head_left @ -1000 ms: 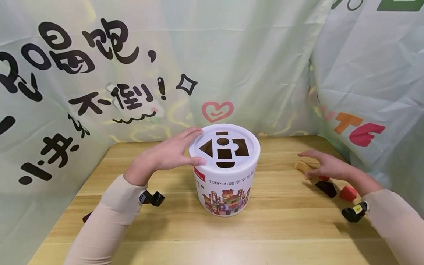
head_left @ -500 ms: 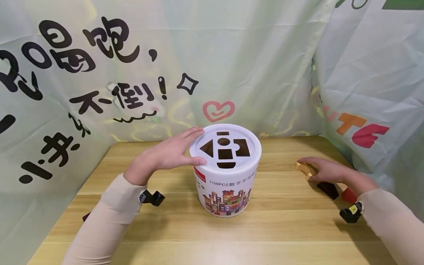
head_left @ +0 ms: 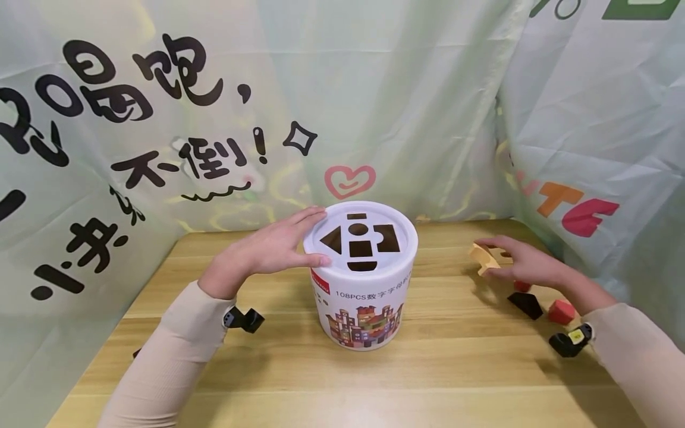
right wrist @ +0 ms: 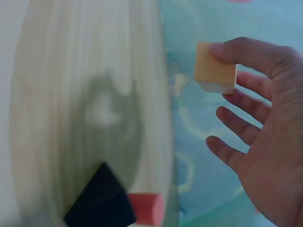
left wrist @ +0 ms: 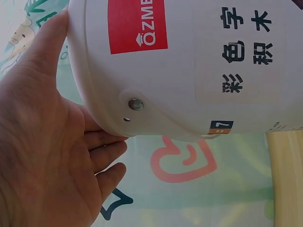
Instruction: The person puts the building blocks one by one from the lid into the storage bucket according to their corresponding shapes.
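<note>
A white bucket [head_left: 355, 309] stands upright with shaped holes in its lid [head_left: 393, 261]. My left hand [head_left: 267, 246] rests against the left of the lid's rim, thumb at the front and fingers toward the back; the left wrist view shows these fingers fairly straight beside the bucket wall [left wrist: 180, 85]. Off to the right, my right hand [head_left: 527, 261] pinches a yellow arch block [head_left: 483, 259] between thumb and fingers, held above the table. Seen end-on in the right wrist view, the block looks square, and the lower fingers [right wrist: 236, 125] stretch out apart from it.
Below the right hand lie a black block [head_left: 525, 305], a red block [head_left: 562, 311] and a smaller red piece [head_left: 522, 286]. A dark piece [head_left: 136, 353] peeks out beside the left sleeve. Printed curtains [head_left: 407, 107] enclose the wooden table [head_left: 439, 380] behind and at the sides.
The right hand has closed on the yellow arch block and lifted it off the table, slightly toward the bucket. The left hand and the bucket have stayed in place.
</note>
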`<state>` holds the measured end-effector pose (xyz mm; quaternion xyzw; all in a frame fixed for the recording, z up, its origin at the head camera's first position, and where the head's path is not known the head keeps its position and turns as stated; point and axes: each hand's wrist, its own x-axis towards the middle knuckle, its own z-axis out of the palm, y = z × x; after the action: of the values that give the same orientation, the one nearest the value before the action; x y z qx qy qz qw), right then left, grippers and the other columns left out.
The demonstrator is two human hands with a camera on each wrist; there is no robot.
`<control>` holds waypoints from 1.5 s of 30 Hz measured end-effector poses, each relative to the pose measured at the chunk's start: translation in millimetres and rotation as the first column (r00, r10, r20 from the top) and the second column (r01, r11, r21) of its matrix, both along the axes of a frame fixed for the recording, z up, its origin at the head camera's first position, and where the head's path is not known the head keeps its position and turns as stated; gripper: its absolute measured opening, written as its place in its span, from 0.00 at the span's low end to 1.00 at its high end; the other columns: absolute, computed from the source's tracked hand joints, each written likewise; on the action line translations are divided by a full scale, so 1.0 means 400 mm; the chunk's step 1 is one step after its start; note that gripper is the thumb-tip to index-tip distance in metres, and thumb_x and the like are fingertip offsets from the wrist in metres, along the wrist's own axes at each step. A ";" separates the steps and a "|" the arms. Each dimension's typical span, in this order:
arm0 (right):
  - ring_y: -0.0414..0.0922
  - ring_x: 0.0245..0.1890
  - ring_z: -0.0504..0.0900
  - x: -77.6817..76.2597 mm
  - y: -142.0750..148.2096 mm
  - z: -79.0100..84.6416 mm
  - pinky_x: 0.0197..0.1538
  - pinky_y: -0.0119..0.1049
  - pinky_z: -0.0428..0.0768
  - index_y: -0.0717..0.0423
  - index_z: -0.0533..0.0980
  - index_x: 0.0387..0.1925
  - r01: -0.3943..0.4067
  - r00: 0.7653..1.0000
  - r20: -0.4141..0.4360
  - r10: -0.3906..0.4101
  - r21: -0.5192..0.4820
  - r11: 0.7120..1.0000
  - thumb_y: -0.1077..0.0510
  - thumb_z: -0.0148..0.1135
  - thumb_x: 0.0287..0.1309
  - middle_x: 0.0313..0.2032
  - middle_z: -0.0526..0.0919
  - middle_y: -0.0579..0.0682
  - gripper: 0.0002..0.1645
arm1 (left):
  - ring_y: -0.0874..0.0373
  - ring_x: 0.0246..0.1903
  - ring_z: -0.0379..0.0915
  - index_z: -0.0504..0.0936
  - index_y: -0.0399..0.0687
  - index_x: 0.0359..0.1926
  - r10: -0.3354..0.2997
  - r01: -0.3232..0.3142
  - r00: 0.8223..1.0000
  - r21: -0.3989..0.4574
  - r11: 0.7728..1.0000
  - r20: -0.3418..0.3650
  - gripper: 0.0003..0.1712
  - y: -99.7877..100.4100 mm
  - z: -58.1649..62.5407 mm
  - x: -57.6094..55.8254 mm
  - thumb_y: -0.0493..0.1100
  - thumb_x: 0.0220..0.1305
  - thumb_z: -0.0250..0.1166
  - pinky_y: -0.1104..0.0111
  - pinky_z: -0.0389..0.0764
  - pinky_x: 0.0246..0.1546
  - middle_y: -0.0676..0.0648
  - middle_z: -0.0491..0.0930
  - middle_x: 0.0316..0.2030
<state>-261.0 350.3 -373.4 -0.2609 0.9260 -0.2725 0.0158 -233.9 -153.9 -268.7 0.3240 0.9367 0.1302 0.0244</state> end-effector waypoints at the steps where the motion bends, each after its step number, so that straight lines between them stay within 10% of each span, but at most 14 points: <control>1: 0.60 0.60 0.68 0.002 -0.008 0.008 0.57 0.63 0.68 0.62 0.66 0.67 0.000 1.000 -0.014 0.000 -0.001 1.000 0.52 0.71 0.57 0.62 0.70 0.62 0.40 | 0.54 0.74 0.39 0.50 0.49 0.77 0.002 -0.002 1.000 0.000 1.000 0.002 0.59 -0.001 0.000 0.000 0.79 0.56 0.54 0.54 0.52 0.70 0.49 0.44 0.76; 15: 0.36 0.52 0.74 0.049 -0.151 0.167 0.51 0.17 0.70 0.51 0.69 0.67 -0.051 0.989 -0.142 0.036 -0.108 0.993 0.57 0.71 0.57 0.55 0.72 0.46 0.36 | 0.54 0.74 0.39 0.50 0.49 0.77 0.014 -0.014 1.000 -0.012 1.000 0.008 0.60 -0.003 0.005 -0.001 0.79 0.56 0.54 0.53 0.52 0.70 0.49 0.44 0.76; 30: 0.38 0.52 0.73 0.087 -0.306 0.285 0.56 0.31 0.74 0.51 0.72 0.62 -0.241 0.951 -0.226 0.213 -0.102 0.965 0.55 0.73 0.55 0.52 0.74 0.41 0.33 | 0.54 0.74 0.38 0.49 0.51 0.77 0.015 -0.015 1.000 -0.008 1.000 0.023 0.59 0.000 0.003 -0.003 0.80 0.56 0.53 0.52 0.52 0.70 0.50 0.43 0.77; 45: 0.45 0.55 0.71 0.071 -0.432 0.294 0.57 0.54 0.71 0.50 0.73 0.64 -0.196 0.971 -0.158 0.180 -0.090 0.976 0.45 0.71 0.55 0.56 0.72 0.45 0.37 | 0.54 0.74 0.38 0.49 0.51 0.77 0.018 -0.018 0.999 0.014 1.000 0.041 0.59 0.003 0.004 0.001 0.79 0.56 0.55 0.51 0.53 0.69 0.51 0.42 0.77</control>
<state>-232.5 177.6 -255.9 -0.3675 0.8800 -0.2980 -0.0413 -233.7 -152.8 -267.2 0.3129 0.9379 0.1440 0.0401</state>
